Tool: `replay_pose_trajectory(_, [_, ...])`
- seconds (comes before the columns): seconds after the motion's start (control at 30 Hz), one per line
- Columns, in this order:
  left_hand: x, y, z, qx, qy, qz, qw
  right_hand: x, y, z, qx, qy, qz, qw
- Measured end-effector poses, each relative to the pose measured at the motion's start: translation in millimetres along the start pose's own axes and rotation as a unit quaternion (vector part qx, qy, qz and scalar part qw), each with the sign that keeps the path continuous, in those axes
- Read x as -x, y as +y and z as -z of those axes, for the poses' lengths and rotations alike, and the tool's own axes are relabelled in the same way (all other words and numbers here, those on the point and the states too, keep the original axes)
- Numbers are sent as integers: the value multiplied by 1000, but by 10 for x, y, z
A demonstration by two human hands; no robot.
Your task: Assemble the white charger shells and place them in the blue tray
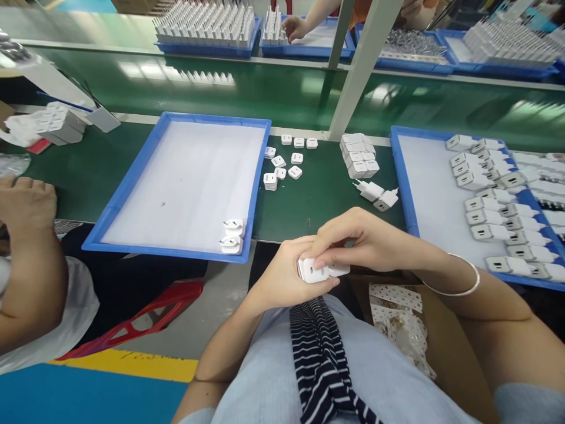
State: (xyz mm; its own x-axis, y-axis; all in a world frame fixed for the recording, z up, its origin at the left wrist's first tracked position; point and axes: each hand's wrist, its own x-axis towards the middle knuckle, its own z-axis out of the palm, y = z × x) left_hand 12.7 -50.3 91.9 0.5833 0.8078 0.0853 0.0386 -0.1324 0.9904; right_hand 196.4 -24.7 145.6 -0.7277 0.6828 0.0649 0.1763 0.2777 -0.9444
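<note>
Near my lap, in front of the table edge, my left hand [282,274] is wrapped round a white charger piece [314,271] with a small port in its face. My right hand [348,238] reaches over it from the right, thumb and fingers pinched on the same piece. A second white part [339,270] shows beside it, between the hands. Just beyond my hands, two white chargers with pins [369,190] lie on the green table [304,206]. Several small white caps [297,158] are scattered to their left.
Left, a blue tray [176,254] holds two white plug parts [232,244]. Right, another blue tray [408,200] carries several chargers. Stacked white pieces [359,156] stand beside a metal post [353,88]. A co-worker's arm [30,259] rests at far left.
</note>
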Motion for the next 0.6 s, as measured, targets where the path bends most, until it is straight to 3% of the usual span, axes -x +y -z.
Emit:
replay_pose_trajectory(0.27, [6, 5, 8, -10, -11, 0, 1000, -22, 28, -3, -22, -12, -31, 999])
replay_pose_trajectory(0.6, [37, 34, -4, -8, -10, 45, 999, -27, 7, -8, -38, -24, -93, 995])
